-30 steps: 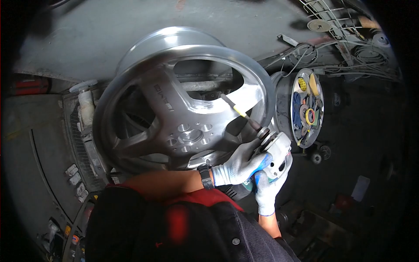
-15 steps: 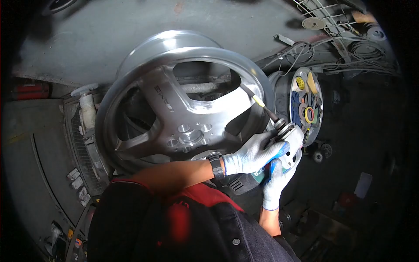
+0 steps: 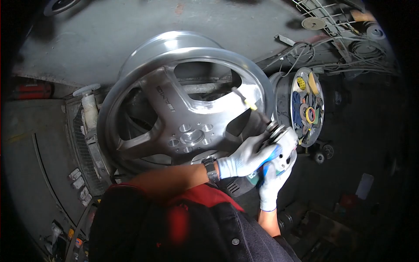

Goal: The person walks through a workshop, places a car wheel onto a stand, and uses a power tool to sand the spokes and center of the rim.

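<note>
At the far left, a red object point(image 3: 34, 91) lies in shadow. Right of it, a pale, dusty post point(image 3: 90, 111) with a disc-shaped top stands just beside the large metal wheel point(image 3: 166, 98). The wheel's spoked face is turned to the camera, with raised lettering on one spoke and a bright, shiny patch on the spoke at the upper right.

The left forearm, with a black watch point(image 3: 211, 170) at the wrist, crosses in front of the wheel's lower edge. The left hand point(image 3: 249, 158), in a white and blue glove, is wrapped around the power tool point(image 3: 286, 140) close to its metal head. The right hand point(image 3: 275, 182), gloved alike, clasps the same tool from the lower right, so the two hands are close together on it. The tool's thin rod point(image 3: 250, 105), with a yellow band, points up and left from the hands over the shiny spoke; its tip is blurred, and whether it touches the metal cannot be told. The wheel lies up and left of both hands.

Farther right, a smaller-looking rim point(image 3: 324, 109) holds tape rolls and assorted items.

Compared with half a second ago, the rod's tip has moved left, away from the wheel's outer rim, and both hands have shifted slightly left with the tool.
</note>
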A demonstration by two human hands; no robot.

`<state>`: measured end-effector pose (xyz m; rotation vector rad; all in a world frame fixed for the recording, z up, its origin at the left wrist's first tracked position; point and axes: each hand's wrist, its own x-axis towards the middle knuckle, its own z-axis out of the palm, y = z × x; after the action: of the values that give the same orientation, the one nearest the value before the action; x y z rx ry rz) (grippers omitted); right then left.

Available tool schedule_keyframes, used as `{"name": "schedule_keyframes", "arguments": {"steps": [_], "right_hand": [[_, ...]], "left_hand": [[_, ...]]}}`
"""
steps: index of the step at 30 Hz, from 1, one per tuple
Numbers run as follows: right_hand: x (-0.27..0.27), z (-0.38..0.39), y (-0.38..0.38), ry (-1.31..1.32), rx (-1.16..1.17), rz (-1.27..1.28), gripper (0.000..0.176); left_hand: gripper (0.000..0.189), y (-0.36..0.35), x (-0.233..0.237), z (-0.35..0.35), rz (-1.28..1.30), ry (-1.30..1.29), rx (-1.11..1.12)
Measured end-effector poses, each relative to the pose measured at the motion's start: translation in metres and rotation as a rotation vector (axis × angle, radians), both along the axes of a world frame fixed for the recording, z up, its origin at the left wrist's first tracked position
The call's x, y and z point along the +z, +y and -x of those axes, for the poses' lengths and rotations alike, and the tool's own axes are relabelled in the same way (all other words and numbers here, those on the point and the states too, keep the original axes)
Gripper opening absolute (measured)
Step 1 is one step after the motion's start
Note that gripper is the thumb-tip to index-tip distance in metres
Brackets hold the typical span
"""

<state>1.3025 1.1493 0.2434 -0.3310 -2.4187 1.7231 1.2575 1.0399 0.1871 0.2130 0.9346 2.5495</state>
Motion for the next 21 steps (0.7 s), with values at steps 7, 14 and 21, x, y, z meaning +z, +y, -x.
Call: {"name": "schedule_keyframes", "arguments": {"steps": [7, 14, 21], "right_hand": [[-0.005, -0.007, -0.003, 0.013, 0.028, -0.138, 0.091], [-0.004, -0.018, -0.013, -0.020, 0.185, -0.190, 0.089], [0.000, 0.003, -0.007, -0.003, -0.072, -0.055, 0.085]], "left_hand": [[0.047, -0.006, -0.005, -0.005, -0.002, 0.051, 0.058], [0.053, -0.025, -0.014, -0.037, 0.016, 0.041, 0.092], [0.047, -0.002, -0.003, 0.008, 0.008, -0.005, -0.058]]}}
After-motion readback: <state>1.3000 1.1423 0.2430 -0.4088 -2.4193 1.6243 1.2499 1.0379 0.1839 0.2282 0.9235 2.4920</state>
